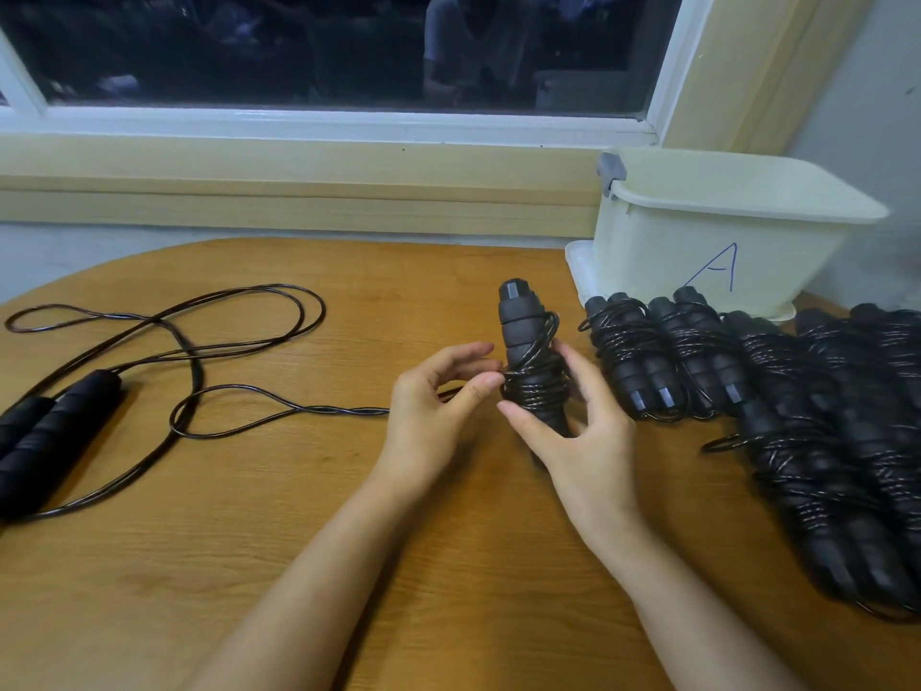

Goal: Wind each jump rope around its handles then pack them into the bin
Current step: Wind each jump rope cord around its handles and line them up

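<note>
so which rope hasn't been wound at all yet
The far-left rope: its cord lies in loose loops, while the held rope and the right-hand pile are wrapped.

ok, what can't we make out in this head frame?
Bin contents: head view, its near wall hides the inside.
Wound ropes, count: head view, blurred and cut by the right edge.
Loose rope's handles: head view, ends cut by the left edge.
Held handles, lower end: head view, behind the right hand.
</note>
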### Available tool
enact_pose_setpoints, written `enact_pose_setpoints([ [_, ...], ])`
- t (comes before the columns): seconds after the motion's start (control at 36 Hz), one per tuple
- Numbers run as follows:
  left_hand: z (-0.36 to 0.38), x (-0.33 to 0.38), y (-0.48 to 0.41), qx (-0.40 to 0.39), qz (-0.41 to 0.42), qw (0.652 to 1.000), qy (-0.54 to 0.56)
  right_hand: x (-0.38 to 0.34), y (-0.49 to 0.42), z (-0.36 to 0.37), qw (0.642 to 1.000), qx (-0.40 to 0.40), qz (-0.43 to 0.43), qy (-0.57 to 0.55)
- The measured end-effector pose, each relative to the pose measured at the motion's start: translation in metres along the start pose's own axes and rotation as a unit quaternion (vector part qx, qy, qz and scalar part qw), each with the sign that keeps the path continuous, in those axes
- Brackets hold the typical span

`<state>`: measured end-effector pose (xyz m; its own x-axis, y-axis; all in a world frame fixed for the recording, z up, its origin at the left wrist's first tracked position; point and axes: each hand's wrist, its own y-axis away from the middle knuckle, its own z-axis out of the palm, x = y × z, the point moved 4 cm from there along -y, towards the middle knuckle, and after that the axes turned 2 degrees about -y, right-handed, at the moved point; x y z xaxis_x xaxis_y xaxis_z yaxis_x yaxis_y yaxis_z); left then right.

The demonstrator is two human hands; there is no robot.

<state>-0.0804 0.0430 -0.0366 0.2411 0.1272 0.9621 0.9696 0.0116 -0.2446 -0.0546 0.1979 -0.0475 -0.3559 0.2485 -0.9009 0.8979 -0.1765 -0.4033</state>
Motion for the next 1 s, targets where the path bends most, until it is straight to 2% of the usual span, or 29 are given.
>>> enact_pose_setpoints([
  [0.28, 0.006, -0.008, 0.0, -0.054, -0.063, 0.994, 0.075, -0.007, 0.0, 0.003, 0.993, -0.05, 0.027, -0.102],
  [0.56, 0.009, -0.003, 0.001, -0.092, -0.074, 0.988, 0.103, -0.007, -0.002, 0.003, 0.994, -0.066, 0.005, -0.086],
  [0.92, 0.01, 0.0, 0.003, -0.103, -0.101, 0.976, 0.163, -0.012, -0.001, 0.004, 0.987, -0.087, 0.024, -0.13],
  [1.0, 0.006, 0.001, 0.003, -0.08, -0.099, 0.977, 0.17, -0.013, 0.0, 0.004, 0.985, -0.096, 0.028, -0.144],
])
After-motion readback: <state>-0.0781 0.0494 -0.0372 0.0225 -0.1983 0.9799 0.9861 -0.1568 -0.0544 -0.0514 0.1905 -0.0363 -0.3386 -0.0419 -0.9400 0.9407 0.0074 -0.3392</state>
